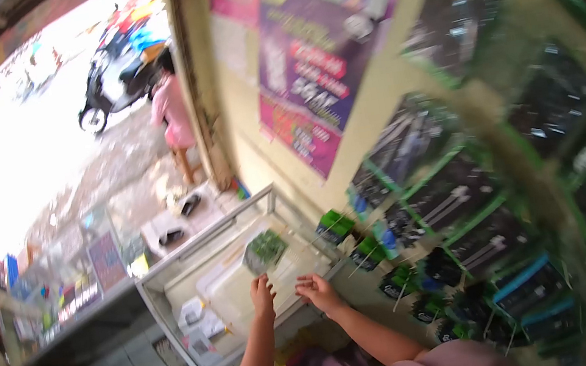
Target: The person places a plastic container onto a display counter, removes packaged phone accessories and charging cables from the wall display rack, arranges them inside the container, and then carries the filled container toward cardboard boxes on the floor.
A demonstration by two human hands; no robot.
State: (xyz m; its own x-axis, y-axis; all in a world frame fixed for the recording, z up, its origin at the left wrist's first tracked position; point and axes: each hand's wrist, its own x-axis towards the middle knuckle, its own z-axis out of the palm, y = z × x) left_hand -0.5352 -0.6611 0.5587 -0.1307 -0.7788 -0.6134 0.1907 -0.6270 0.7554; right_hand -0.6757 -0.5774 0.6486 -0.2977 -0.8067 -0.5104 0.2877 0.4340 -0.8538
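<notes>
My left hand (pixel 262 295) hovers over the near part of a glass display case (pixel 171 332), fingers loosely curved and apart, holding nothing that I can see. To its right is my right hand (pixel 318 292), fingers spread toward the left hand with a gap between the two. Just beyond the hands, a green-and-clear plastic packet (pixel 267 250) lies on or in the case; which of these I cannot tell. White papers or cards (pixel 198 322) sit inside the case at its left end.
Packaged accessories (pixel 455 192) hang on the wall at right, with small green packs (pixel 367 251) on hooks near my right arm. Posters (pixel 313 65) cover the wall ahead. A second glass counter (pixel 80 293) extends left. Outside are a person in pink (pixel 173 110) and a scooter (pixel 113 89).
</notes>
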